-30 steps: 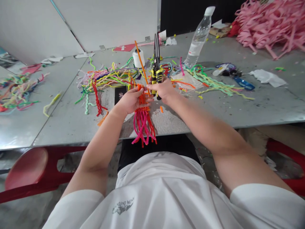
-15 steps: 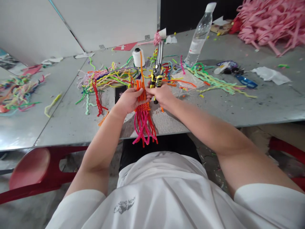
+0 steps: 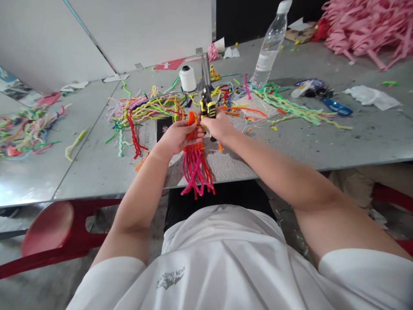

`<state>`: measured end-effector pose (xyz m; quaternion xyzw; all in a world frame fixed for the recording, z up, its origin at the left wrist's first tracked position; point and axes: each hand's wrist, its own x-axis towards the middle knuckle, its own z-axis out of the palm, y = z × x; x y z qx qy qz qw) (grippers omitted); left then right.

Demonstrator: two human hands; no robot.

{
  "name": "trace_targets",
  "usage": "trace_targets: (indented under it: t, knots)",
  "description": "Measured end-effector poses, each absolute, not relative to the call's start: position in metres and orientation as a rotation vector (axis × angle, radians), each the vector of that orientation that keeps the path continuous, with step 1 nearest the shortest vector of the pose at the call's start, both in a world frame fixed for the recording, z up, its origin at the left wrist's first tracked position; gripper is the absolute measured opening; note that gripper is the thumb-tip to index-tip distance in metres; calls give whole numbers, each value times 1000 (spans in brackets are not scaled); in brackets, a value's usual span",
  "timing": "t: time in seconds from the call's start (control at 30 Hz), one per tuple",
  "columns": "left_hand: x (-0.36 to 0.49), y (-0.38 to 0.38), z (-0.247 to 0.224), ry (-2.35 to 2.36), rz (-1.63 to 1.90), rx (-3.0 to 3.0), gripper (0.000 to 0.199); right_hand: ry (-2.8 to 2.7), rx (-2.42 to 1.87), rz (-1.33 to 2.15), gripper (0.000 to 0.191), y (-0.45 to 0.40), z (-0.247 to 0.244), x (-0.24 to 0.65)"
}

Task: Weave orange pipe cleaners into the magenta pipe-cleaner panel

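Note:
In my left hand (image 3: 180, 137) is a woven orange yarn piece (image 3: 194, 145), its fingers closed round the upper part. Long pink and red yarn strands (image 3: 196, 170) hang from its lower end past the table edge. My right hand (image 3: 221, 125) grips a pair of shears (image 3: 206, 97) with black and yellow handles. Their blades point up and away, smeared by motion. Both hands are close together, the shears just right of the orange piece. Whether the blades touch any yarn I cannot tell.
Loose coloured yarn (image 3: 151, 103) lies behind my hands, with a white thread spool (image 3: 187, 79) beyond it. A water bottle (image 3: 269, 49) stands at the back right, near pink ribbon loops (image 3: 371, 30). Light green strands (image 3: 297, 107) lie to the right. A red chair (image 3: 48, 228) is at lower left.
The shears have swung leftward, their blades now over the yarn behind the orange piece. The long orange strand that stood upright above my left hand no longer shows there.

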<state>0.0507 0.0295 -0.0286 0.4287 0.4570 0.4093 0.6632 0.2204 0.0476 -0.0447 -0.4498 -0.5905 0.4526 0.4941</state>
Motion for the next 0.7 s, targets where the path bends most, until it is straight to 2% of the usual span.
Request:
trace_targets:
  t: [0.07, 0.13, 0.3, 0.53, 0.7]
  knots:
    - [51, 29, -29, 1042, 915, 966, 11, -1350, -1094, 1168, 2, 51, -44, 222]
    - [51, 28, -30, 1043, 901, 966, 11, -1281, -1100, 1217, 8, 53, -45, 223]
    - [52, 28, -32, 1027, 877, 966, 12, -1321, -1084, 1178, 11, 57, -50, 223]
    - [50, 31, -33, 966, 974, 917, 15, -1707, -1028, 658, 15, 58, -54, 226]
    - [50, 30, -33, 922, 1013, 881, 20, -1815, -1026, 431, 20, 53, -60, 220]
